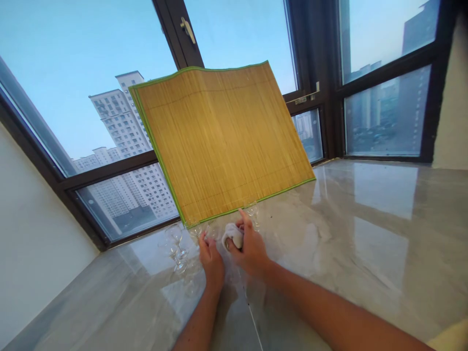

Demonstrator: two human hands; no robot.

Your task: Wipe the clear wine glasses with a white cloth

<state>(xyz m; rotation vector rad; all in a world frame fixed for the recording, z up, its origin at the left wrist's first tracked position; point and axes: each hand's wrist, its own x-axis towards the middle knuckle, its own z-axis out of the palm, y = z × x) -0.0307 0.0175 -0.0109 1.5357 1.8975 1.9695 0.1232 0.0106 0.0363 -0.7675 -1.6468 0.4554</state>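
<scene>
Bunched in the fingers of my right hand [252, 248] is a white cloth [231, 235]. Just left of it, my left hand [212, 263] is closed with its fingertips on a clear glass [211, 231], whose outline is faint. Two small stemmed glasses stand upright left of my left hand: a nearer stemmed glass [177, 262] and one slightly behind it [180, 240]. Another clear glass [253, 211] is beyond my right fingers, partly hidden by them. Glass also shows faintly behind my left fingertips, by the mat's lower edge.
A bamboo mat [226, 141] with green edging stands folded and upright behind the glasses, against the windows. Dark window frames [331, 122] surround the glossy marbled stone surface [329, 273]. A white wall [32, 234] rises at the left.
</scene>
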